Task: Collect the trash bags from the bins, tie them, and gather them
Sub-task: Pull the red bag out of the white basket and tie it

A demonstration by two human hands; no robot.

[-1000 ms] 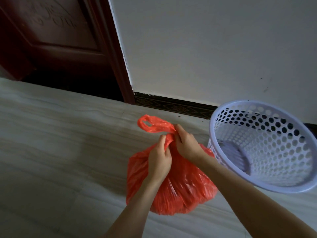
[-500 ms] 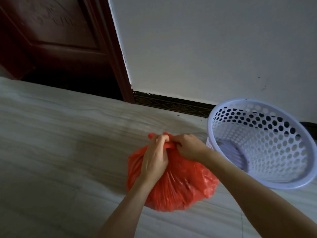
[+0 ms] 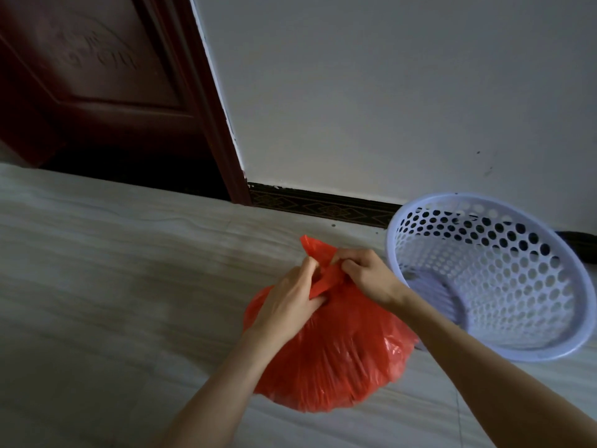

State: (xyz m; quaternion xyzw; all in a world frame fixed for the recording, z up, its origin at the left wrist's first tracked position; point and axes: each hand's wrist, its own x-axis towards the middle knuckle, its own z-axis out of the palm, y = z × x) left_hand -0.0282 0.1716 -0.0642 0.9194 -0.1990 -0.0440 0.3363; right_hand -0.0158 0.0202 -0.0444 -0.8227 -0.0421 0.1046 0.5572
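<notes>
Red trash bag (image 3: 326, 354) on floor (image 3: 97, 286) | left hand (image 3: 290, 302), right hand (image 3: 365, 276) pinching its twisted neck | empty lavender bin (image 3: 484, 273) at 3 o'clock

Bag (image 3: 326, 357) on floor (image 3: 113, 286), seemingly touching bin (image 3: 484, 276) at right.

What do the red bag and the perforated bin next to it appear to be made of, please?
Red bag: thin plastic film, glossy, judging by its crinkles and shiny highlights. Perforated bin: apparently moulded rigid plastic, pale lavender, smooth semi-matte, with regular round holes.
</notes>
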